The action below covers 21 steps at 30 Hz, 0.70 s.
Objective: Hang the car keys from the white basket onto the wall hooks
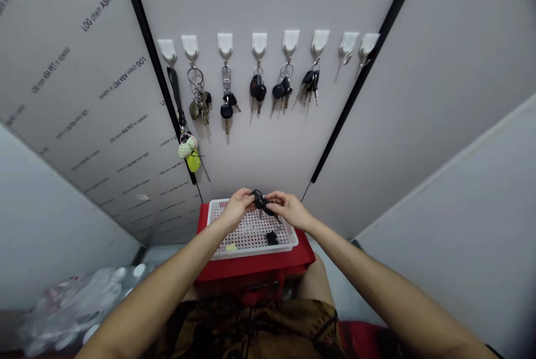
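Observation:
My left hand [235, 207] and my right hand [287, 208] meet over a white perforated basket [288, 244], fingers pinched on a black key bunch [260, 200] held between them. The basket rests on a red stool [255, 268] in front of my knees. Inside the basket lie a small black key fob [272, 238] and a yellowish tag [231, 247]. On the wall above runs a row of white hooks [259, 42]. Six carry key bunches, among them one on a black strap with a green charm [189, 151]. The two rightmost hooks [357, 46] are bare.
Black vertical strips [156, 63] divide the wall panels. The left panel carries printed protective film. Crumpled clear plastic wrapping [69, 306] lies on the floor at lower left. A red object [360, 339] sits by my right leg.

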{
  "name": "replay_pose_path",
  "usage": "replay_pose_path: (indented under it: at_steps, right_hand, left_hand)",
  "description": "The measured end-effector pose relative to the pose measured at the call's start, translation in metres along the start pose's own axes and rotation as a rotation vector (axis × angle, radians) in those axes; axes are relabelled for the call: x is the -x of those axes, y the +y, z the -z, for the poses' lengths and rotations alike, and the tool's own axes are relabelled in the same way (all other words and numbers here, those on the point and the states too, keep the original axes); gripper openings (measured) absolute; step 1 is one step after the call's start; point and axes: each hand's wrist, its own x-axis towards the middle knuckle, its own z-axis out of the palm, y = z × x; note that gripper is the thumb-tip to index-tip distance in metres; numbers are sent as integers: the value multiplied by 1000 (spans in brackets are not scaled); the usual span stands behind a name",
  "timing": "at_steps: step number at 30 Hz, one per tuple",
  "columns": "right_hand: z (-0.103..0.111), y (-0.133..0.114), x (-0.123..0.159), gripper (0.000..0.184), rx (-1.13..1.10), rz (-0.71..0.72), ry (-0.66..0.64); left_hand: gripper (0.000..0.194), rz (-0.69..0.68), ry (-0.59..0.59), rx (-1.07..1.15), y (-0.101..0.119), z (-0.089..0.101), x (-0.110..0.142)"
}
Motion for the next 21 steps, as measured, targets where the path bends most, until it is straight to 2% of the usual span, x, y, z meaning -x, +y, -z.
replay_pose_path:
  at_steps: [2, 4, 8, 11, 14, 16, 21]
  right_hand:
    - [6, -6, 0, 15, 18, -13, 66]
    - [11, -10, 0, 13, 56, 36, 105]
    - [18, -16, 0, 13, 49, 104, 159]
    - [27, -26, -1, 12, 12, 103, 255]
    - [43, -44, -2, 19, -104, 96, 316]
    - [54, -58, 0, 25, -211, 87, 308]
    - [81, -88, 5, 17, -293, 127, 298]
  left_hand:
    - [12, -24, -12, 6, 6, -8, -4]
    - [11, -46, -11, -10, 11, -16, -7]
    - [8, -121, 63, -113, 19, -38, -14]
    - [9, -214, 82, -170, 31, -57, -21]
    - [12, -327, 27, -237, 49, -75, -28]
    - [12, -436, -25, -335, 63, -86, -29]
    - [7, -747, -164, -674, 97, -105, -26]
